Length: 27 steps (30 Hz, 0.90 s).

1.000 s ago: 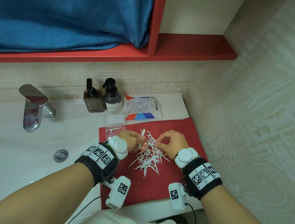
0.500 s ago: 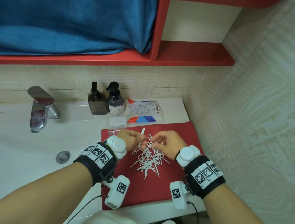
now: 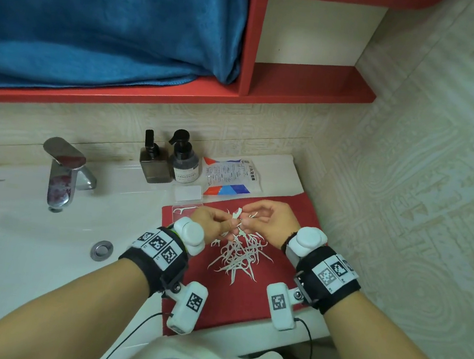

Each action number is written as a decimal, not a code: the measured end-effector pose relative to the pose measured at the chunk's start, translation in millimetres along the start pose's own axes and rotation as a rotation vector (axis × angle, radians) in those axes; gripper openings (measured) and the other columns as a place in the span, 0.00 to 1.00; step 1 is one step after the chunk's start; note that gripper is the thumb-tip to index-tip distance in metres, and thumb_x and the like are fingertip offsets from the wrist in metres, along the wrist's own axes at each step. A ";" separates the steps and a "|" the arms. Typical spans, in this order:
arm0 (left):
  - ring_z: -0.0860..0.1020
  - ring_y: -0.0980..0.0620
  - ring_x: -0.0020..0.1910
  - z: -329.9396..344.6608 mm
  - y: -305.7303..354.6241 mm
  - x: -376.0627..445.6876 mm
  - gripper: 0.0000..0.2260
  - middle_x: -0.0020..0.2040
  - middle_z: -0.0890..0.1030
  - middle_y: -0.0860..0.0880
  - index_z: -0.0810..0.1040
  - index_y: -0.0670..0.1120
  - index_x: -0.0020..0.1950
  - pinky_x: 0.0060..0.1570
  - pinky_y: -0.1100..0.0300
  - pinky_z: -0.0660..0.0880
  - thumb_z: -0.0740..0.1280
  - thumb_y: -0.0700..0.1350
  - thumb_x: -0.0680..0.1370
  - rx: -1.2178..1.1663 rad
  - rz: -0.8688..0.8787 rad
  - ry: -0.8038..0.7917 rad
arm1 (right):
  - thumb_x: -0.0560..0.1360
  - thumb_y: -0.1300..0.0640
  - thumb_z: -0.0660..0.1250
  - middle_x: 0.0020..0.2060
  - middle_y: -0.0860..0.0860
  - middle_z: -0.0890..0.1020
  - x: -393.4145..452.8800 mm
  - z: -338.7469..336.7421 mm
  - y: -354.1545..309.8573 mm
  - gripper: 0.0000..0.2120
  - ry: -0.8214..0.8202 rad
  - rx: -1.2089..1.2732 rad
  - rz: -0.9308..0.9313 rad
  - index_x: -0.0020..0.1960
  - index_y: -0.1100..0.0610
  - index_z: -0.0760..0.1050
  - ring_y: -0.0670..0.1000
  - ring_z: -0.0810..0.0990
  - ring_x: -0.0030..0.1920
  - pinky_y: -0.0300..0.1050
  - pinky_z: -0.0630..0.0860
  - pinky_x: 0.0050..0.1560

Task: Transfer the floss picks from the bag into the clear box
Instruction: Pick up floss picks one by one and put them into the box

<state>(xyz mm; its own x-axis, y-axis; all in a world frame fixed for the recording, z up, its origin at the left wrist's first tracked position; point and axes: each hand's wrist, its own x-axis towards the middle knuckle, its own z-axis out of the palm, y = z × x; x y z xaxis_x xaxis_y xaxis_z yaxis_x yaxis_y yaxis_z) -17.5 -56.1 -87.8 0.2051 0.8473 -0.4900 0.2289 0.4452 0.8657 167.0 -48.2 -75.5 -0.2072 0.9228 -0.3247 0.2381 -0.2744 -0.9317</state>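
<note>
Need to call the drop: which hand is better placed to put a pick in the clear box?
Left. The left hand pinches floss picks right beside the clear box; the right hand is farther away.

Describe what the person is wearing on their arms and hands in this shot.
Both forearms are bare, no sleeves. Each wrist carries a black wrist strap faced with white panels printed with black square codes. A rounded white puck sits at the back of the left hand and another at the right hand. A white coded module hangs under each wrist, trailing a thin black cable.
</note>
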 end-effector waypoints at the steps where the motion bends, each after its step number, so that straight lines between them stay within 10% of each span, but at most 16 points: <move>1: 0.80 0.56 0.30 1.2 -1.1 2.0 0.06 0.31 0.83 0.52 0.83 0.39 0.44 0.33 0.67 0.76 0.69 0.41 0.76 -0.007 -0.002 -0.004 | 0.71 0.68 0.75 0.42 0.62 0.85 0.4 -0.7 1.2 0.10 0.014 0.036 0.012 0.51 0.63 0.81 0.56 0.86 0.39 0.44 0.83 0.41; 15: 0.83 0.45 0.48 4.3 -8.4 15.4 0.10 0.49 0.84 0.39 0.82 0.40 0.54 0.44 0.59 0.79 0.69 0.44 0.76 -0.194 -0.188 -0.146 | 0.68 0.59 0.77 0.36 0.54 0.86 6.2 -13.5 7.4 0.08 -0.056 -0.067 0.004 0.45 0.61 0.83 0.50 0.84 0.34 0.42 0.81 0.40; 27: 0.84 0.51 0.39 10.5 6.0 1.9 0.08 0.42 0.85 0.45 0.81 0.40 0.52 0.40 0.62 0.79 0.64 0.41 0.79 -0.377 -0.195 -0.297 | 0.64 0.63 0.80 0.38 0.53 0.87 -4.9 -10.2 -1.6 0.09 0.119 0.011 -0.146 0.41 0.54 0.85 0.56 0.86 0.42 0.46 0.82 0.48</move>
<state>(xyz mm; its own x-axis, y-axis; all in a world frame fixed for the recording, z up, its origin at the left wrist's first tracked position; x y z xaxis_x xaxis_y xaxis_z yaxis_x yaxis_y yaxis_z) -5.7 -54.9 -84.6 0.4662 0.6438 -0.6068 -0.0579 0.7066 0.7052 177.2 -49.5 -70.7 -0.1251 0.9784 -0.1647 0.2032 -0.1372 -0.9695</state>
